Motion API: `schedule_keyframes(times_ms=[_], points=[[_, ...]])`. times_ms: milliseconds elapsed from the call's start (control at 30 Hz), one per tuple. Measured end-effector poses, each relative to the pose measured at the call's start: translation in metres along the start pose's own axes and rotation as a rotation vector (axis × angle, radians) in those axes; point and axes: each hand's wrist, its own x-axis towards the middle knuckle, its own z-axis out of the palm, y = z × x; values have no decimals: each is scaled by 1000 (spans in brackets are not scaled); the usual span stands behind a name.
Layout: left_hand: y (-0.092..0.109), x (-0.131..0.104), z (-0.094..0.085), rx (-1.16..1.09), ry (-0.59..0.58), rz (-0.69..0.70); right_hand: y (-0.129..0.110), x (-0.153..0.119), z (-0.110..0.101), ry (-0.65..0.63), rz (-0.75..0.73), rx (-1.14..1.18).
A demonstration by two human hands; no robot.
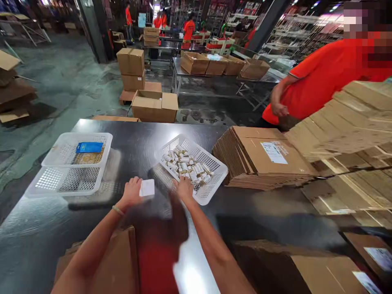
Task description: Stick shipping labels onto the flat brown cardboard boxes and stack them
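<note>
Head view: white card (148, 188), jutting rightward, clamped in left fingers (136, 181); basket (211, 158) at right fingers (184, 179) (grip unclear)

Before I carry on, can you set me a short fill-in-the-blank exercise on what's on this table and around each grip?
1. The card in the left grip is coloured ____.
2. The right grip is at the ____ side of the basket of small cylinders, not the far side.
3. The packet at the far left is coloured ____.
4. In the picture, the cardboard stack lies to the ____ of that basket.

Missing words: white; near; blue; right.
</note>
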Motion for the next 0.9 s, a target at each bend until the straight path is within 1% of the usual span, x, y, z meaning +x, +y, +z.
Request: schedule_keyframes(times_ms=[67, 100, 133, 167, 200, 233, 267, 300, 367, 400, 433, 467, 500, 533, 567, 633, 700, 733, 800, 867, 900], points=[[24, -47, 1, 28, -28, 232, -5, -37, 0, 26, -215, 210], [35, -69, 2, 9, -40, 348, -6, -60, 2, -15, -352, 346], [44, -89, 3, -28, -48, 454, -6, -83, 7, -100, -477, 495], [53, -108, 4, -81, -52, 537, -5, -105, 12, -208, -562, 645], [60, -125, 5, -149, -43, 581, -3, -125, 16, -305, -591, 787], [67, -141, 6, -230, -13, 574, 1, -143, 20, -368, -563, 915], [72, -155, 8, -329, 43, 512, 5, -158, 23, -385, -486, 1025], [78, -169, 10, -450, 123, 396, 10, -170, 24, -358, -378, 1109], [93, -195, 19, -786, 278, 85, 18, -188, 24, -236, -171, 1199], [102, -207, 25, -1000, 309, -61, 20, -195, 23, -184, -113, 1217], [112, -217, 31, -1228, 297, -172, 20, -202, 22, -148, -94, 1224], [124, -226, 38, -1447, 252, -236, 20, -209, 20, -127, -110, 1222], [136, -235, 45, -1631, 196, -259, 18, -216, 19, -112, -150, 1207], [147, -242, 51, -1767, 164, -257, 16, -223, 17, -95, -205, 1173], [156, -248, 55, -1857, 172, -246, 14, -230, 16, -68, -270, 1118], [168, -261, 59, -1939, 263, -230, 9, -243, 13, -14, -408, 984], [169, -275, 59, -1959, 337, -234, 2, -252, 12, -13, -527, 886], [166, -282, 58, -1957, 362, -230, -3, -256, 13, -34, -572, 859], [151, -300, 56, -1934, 404, -216, -14, -261, 15, -88, -642, 818], [127, -321, 57, -1877, 433, -217, -29, -260, 16, -136, -679, 776], [112, -332, 58, -1836, 417, -224, -38, -256, 16, -154, -676, 762]])
